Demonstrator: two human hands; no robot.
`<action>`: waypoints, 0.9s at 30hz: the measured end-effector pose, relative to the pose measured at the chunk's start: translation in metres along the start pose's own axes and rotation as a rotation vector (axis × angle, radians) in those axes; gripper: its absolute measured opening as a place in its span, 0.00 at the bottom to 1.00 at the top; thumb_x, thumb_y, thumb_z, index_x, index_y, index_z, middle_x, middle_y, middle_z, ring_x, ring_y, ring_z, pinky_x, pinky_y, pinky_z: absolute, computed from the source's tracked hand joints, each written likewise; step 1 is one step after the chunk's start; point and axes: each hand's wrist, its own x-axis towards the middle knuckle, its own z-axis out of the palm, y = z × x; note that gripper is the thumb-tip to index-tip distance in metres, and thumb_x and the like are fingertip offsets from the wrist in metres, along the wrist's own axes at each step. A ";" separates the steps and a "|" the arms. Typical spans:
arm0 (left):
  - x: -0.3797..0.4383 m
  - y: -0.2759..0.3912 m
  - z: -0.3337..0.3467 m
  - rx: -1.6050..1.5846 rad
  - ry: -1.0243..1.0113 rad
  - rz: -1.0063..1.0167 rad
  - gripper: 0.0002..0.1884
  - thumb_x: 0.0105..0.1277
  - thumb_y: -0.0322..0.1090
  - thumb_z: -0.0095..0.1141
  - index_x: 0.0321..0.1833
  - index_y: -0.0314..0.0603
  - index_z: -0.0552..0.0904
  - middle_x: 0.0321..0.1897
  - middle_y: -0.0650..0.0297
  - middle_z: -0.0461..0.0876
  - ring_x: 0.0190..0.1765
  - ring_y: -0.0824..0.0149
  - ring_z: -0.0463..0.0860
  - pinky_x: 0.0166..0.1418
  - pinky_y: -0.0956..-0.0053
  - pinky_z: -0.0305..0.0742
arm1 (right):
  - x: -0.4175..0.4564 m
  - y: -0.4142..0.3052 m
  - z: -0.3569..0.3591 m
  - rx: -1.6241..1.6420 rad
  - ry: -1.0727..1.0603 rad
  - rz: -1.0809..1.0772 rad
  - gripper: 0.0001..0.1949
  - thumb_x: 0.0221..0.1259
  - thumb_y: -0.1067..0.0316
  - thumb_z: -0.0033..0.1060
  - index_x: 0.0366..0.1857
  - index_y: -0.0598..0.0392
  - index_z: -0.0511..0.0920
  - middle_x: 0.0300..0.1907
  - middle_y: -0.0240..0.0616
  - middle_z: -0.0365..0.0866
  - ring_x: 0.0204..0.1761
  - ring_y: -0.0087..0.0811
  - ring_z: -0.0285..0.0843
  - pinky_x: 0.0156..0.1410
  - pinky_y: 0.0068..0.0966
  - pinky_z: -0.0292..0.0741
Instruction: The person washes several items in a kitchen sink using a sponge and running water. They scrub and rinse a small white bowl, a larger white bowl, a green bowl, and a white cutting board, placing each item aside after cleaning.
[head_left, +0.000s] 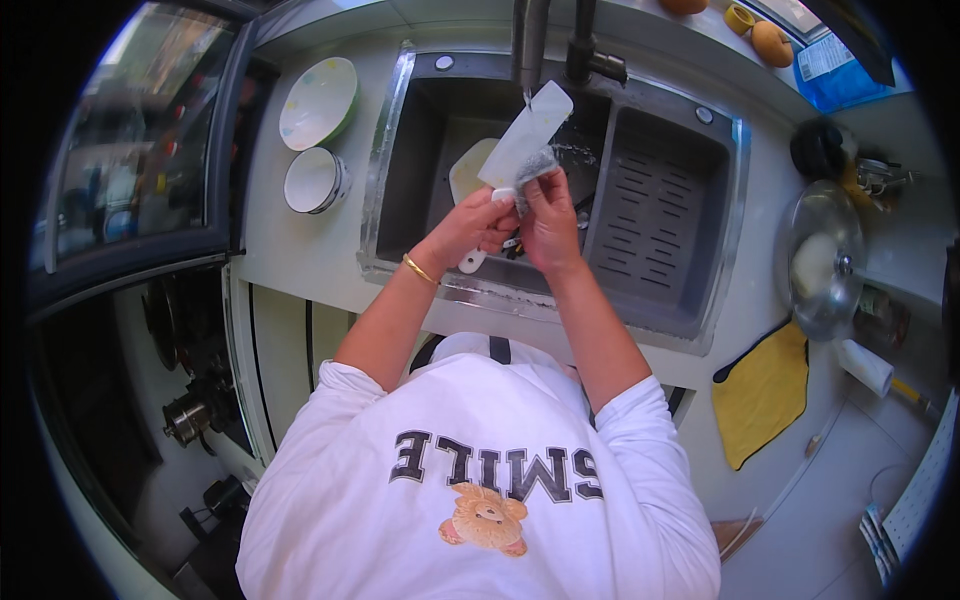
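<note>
My left hand (474, 225) is closed around the white handle of a kitchen knife (529, 135), whose broad pale blade points up and to the right. My right hand (551, 217) grips a grey scouring pad (535, 165) against the lower part of the blade. The upper blade lies under the spout of the faucet (529, 45), and water splashes beside it. Below, in the left basin of the dark double sink (427, 112), rests a pale dish (469, 169), partly hidden by the blade, with some small utensils near my hands.
A large bowl (319, 101) and stacked smaller bowls (311, 180) stand left of the sink. The right basin (645, 210) has a slotted bottom. To the right are a glass lid (825, 259), a yellow cloth (761, 397) and a paper roll (866, 366). An open window (142, 150) juts in at left.
</note>
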 end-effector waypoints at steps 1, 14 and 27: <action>0.000 -0.002 0.001 -0.006 0.008 -0.005 0.08 0.78 0.39 0.45 0.38 0.48 0.68 0.24 0.73 0.65 0.21 0.81 0.60 0.23 0.85 0.55 | -0.001 0.002 0.007 -0.037 0.037 -0.023 0.13 0.73 0.61 0.55 0.53 0.55 0.72 0.54 0.36 0.78 0.54 0.29 0.76 0.59 0.27 0.73; -0.010 -0.003 0.005 0.113 0.107 -0.084 0.05 0.78 0.40 0.44 0.45 0.51 0.68 0.25 0.75 0.65 0.23 0.82 0.60 0.24 0.84 0.53 | 0.036 0.013 0.032 -0.232 0.299 0.104 0.15 0.71 0.57 0.57 0.40 0.63 0.77 0.33 0.45 0.84 0.31 0.36 0.84 0.37 0.31 0.81; -0.025 -0.011 0.011 0.100 0.193 -0.104 0.06 0.77 0.39 0.46 0.47 0.51 0.65 0.28 0.74 0.65 0.24 0.83 0.59 0.23 0.86 0.55 | 0.083 0.022 0.012 -0.176 0.340 0.040 0.15 0.70 0.57 0.58 0.38 0.61 0.78 0.28 0.48 0.83 0.27 0.43 0.85 0.34 0.40 0.82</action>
